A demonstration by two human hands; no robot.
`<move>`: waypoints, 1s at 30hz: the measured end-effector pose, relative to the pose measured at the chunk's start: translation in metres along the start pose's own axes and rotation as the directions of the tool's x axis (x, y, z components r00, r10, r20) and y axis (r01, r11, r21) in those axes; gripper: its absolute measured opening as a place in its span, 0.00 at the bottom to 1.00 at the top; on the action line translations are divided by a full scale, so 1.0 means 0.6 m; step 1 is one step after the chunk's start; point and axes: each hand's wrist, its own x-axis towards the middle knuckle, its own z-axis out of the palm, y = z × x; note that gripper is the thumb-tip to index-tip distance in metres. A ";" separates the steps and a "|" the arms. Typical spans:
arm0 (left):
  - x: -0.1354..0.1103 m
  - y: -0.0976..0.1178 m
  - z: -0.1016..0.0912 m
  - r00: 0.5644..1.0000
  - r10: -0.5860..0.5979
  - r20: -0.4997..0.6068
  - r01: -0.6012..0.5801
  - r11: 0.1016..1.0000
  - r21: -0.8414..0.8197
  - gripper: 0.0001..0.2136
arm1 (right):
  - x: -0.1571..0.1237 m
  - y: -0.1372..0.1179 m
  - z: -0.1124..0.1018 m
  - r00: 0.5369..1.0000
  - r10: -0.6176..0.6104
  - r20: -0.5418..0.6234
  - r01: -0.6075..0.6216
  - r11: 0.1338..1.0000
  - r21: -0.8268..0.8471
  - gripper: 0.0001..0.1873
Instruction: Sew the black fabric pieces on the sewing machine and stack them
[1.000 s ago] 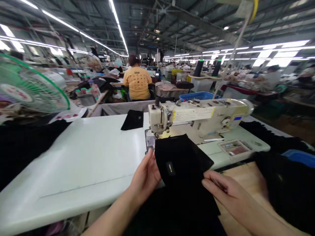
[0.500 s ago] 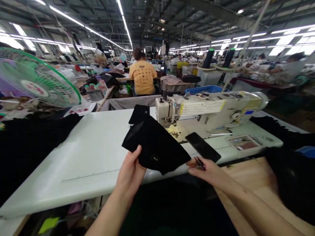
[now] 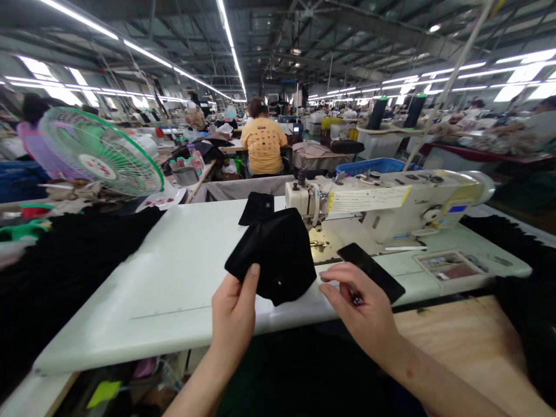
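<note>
In my left hand [image 3: 237, 304] is a black fabric piece [image 3: 278, 255], gripped between thumb and fingers along its lower left edge. A small pale label shows low on the cloth. The piece hangs over the front of the white sewing table [image 3: 174, 272]. My right hand [image 3: 362, 310] is just right of the cloth, apart from it, thumb and forefinger bent towards each other. Its curled fingers hold a small dark tool [image 3: 357, 298], mostly hidden in the palm. Beyond the held cloth, a second black fabric piece [image 3: 257, 208] with a small tag lies on the table.
A sewing machine [image 3: 382, 200] stands at the back right of the table. Before it lie a black phone [image 3: 371, 272] and a tray [image 3: 452, 267] of small items. Black cloth heaps [image 3: 87, 260] lie at left, near a green fan [image 3: 104, 153]. A person in yellow [image 3: 263, 145] sits ahead.
My right hand has come off the cloth's right corner, and that side has drawn in towards the left. My left hand keeps its grip. The whole view has shifted slightly.
</note>
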 end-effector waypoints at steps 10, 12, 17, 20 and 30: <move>-0.017 0.038 0.024 0.698 0.510 0.502 -0.685 0.680 0.262 0.25 | 0.090 -0.124 -0.009 0.995 0.037 0.089 -0.046 0.994 0.104 0.30; -0.013 0.033 0.024 0.642 0.555 0.529 -0.748 0.605 0.273 0.26 | 0.105 -0.119 -0.004 0.974 0.183 0.138 -0.212 0.947 0.242 0.26; -0.020 0.013 0.015 0.532 0.570 0.626 -0.834 0.480 0.272 0.33 | 0.119 -0.092 -0.011 0.886 0.310 0.344 -0.432 0.821 0.372 0.24; -0.035 0.014 0.014 0.652 0.509 0.562 -0.709 0.671 0.215 0.36 | 0.113 -0.081 -0.021 0.868 0.323 0.376 -0.447 0.839 0.311 0.18; -0.004 0.054 0.048 0.804 0.424 0.417 -0.546 0.805 0.234 0.09 | 0.095 -0.078 -0.029 0.922 0.107 0.372 -0.159 0.981 0.113 0.10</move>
